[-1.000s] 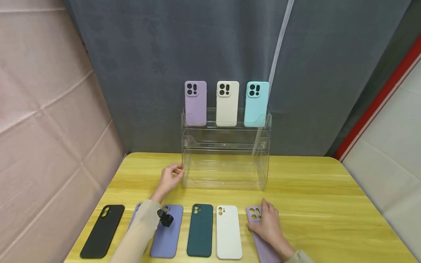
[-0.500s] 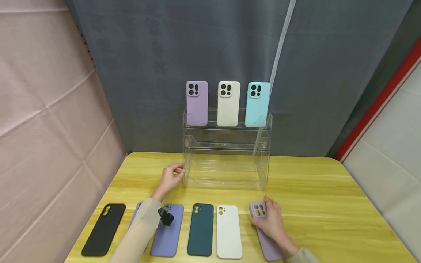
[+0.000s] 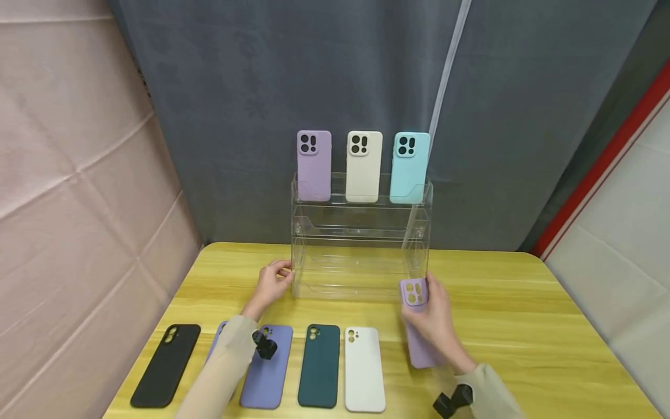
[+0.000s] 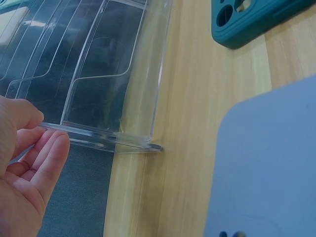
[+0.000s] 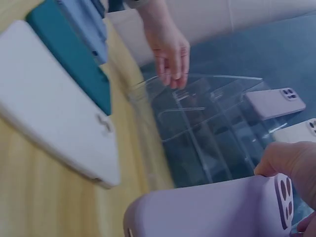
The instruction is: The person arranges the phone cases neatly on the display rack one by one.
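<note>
holding a purple phone case (image 3: pixel 420 350) near the front right corner of a see-through rack (image 3: pixel 361 234), the right hand (image 3: pixel 435 317) grips it narrowly, thumb on one long edge and fingers on the other, camera holes at the far end. the case looks to be off the table (image 3: pixel 523 331), back face up, though the gap beneath it is hard to judge. the left hand (image 3: pixel 270 283) pinches the rack's left side wall between thumb and fingertips, probably to steady it.

along the top tier stand a lilac case (image 3: pixel 314 177), a cream case (image 3: pixel 363 177) and a turquoise case (image 3: pixel 409 177), spaced apart and nearly upright. so the step in hand seems to be carrying one more case to the rack. the next move likely calls for tipping it upright and lowering its bottom edge behind a lower tier's front lip, without knocking the rack.

nearer the person lie a black case (image 3: pixel 166 366), a blue-violet case (image 3: pixel 272 381), a dark green case (image 3: pixel 319 372) and a white case (image 3: pixel 364 372); another bluish case is partly hidden by the left sleeve (image 3: pixel 225 361).

no brand, label or writing can be read on any case or on the rack.
</note>
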A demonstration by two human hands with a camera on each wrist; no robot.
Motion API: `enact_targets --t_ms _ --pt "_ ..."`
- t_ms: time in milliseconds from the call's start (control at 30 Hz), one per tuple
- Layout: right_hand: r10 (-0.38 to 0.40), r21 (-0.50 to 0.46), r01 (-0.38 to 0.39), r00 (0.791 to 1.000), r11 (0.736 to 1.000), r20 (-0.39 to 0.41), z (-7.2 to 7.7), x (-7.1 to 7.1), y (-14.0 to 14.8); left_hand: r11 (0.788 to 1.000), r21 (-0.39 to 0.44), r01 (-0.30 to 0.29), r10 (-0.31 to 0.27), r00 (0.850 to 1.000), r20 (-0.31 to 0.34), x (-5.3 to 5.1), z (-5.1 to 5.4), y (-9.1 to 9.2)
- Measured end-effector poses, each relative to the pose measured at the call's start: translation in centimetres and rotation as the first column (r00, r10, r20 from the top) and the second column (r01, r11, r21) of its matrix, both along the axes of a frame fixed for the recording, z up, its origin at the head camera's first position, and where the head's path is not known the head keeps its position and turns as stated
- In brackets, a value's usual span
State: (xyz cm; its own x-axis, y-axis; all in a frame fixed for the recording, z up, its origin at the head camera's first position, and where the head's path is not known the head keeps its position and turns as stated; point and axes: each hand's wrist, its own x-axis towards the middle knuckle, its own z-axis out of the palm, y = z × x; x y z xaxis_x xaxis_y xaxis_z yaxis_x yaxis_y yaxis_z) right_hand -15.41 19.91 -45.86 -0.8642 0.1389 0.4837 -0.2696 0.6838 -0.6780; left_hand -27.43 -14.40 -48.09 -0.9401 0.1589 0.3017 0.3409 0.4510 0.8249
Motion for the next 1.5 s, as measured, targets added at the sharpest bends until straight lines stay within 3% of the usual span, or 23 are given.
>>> enact_targets --t_ms 133,467,667,867,1100,1500 --pt "-0.013 -0.005 0.013 0.996 1.0 -0.089 1.6 -1.2 -0.3 1.0 0.006 -0.001 0.001 1.0 -0.012 0.0 0.0 -0.1" --pt "-0.026 -0.062 0.024 0.999 0.998 -0.035 6.0 -4.5 -1.5 1.0 0.015 -0.016 0.016 1.0 -0.01 -0.1 -0.1 -0.3" --pt "-0.023 -0.104 0.011 0.993 0.994 -0.115 8.3 -6.7 -3.3 1.0 0.011 -0.008 0.009 1.0 -0.011 -0.1 -0.2 -0.4" --pt "-0.012 -0.136 -0.017 0.977 0.991 -0.213 9.9 -8.8 -5.5 1.0 0.008 -0.016 0.016 1.0 -0.026 0.0 -0.1 -0.4" --pt "0.009 -0.161 -0.055 0.961 0.985 -0.276 11.3 -10.9 -8.2 1.0 0.009 -0.009 0.009 0.999 -0.033 -0.1 0.1 -0.3" --pt "-0.033 -0.233 -0.074 0.906 0.97 -0.422 13.9 -15.0 -11.9 1.0 0.013 -0.014 0.014 1.0 -0.003 -0.1 -0.1 0.3"
